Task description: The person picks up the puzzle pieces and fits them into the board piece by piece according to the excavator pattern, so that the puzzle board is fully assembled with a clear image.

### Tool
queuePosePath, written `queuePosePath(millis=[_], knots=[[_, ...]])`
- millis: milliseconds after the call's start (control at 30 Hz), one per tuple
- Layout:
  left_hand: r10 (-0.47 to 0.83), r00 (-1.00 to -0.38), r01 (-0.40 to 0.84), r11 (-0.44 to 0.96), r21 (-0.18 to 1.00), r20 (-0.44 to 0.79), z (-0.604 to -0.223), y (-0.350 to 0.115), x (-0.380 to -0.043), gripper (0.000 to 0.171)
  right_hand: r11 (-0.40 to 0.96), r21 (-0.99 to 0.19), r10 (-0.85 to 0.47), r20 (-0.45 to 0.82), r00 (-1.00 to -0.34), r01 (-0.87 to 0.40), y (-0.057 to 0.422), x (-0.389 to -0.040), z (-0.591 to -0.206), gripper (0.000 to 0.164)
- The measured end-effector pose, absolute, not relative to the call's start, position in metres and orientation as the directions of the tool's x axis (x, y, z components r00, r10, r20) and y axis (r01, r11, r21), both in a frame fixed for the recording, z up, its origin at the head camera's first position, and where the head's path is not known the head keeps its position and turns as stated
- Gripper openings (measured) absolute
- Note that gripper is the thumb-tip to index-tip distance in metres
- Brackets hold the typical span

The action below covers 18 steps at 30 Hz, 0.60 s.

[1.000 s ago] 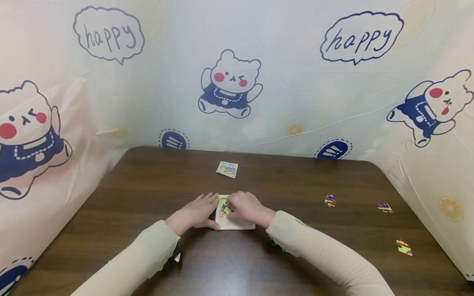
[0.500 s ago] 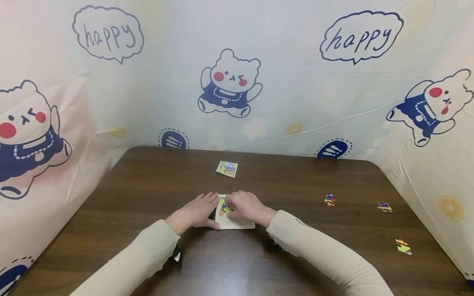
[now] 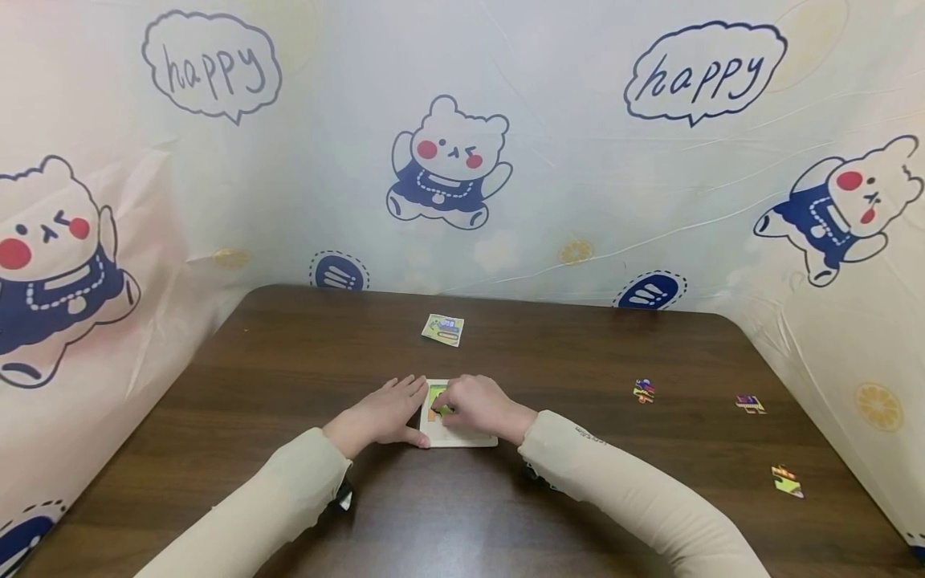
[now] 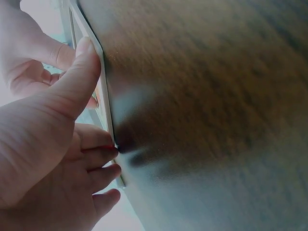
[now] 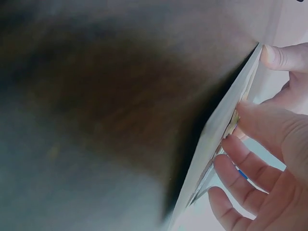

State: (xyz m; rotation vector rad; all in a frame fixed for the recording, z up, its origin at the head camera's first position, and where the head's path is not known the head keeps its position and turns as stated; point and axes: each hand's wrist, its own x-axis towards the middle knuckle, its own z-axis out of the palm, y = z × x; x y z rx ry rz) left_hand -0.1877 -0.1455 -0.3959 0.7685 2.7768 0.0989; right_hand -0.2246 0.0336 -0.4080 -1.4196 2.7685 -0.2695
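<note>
A small white-framed puzzle board [image 3: 462,439] lies on the dark wooden table in the head view, with green and orange artwork showing at its left side. My left hand [image 3: 379,413] rests along the board's left edge, fingers fairly straight and thumb at the near left corner. Over the board, my right hand [image 3: 480,408] pinches a colourful puzzle piece [image 3: 442,410] between thumb and index finger, low against the tray. The right wrist view shows the thumb and fingertips close to the board's surface; the fingers partly hide the piece. Much of the board's right half is covered by the right hand.
A picture card [image 3: 443,330] lies beyond the board. Three loose places on the right hold puzzle pieces: one [image 3: 645,391] nearest the board, another piece [image 3: 751,405] farther right, and a green-and-orange piece [image 3: 787,482] nearer the right edge. A printed curtain [image 3: 549,201] surrounds the table.
My right hand has shifted and turned slightly over the board, and less of the purple on the pinched puzzle piece shows. The left hand has stayed in place.
</note>
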Motion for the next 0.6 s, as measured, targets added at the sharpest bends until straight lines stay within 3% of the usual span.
queuePosePath(millis=[600], knots=[[0.502, -0.831, 0.484, 0.865, 0.133, -0.240, -0.3982, -0.1460, -0.1886, 0.089, 0.552, -0.145, -0.820, 0.082, -0.566, -0.821, 0.0328, -0.2242, -0.4080, 0.019]])
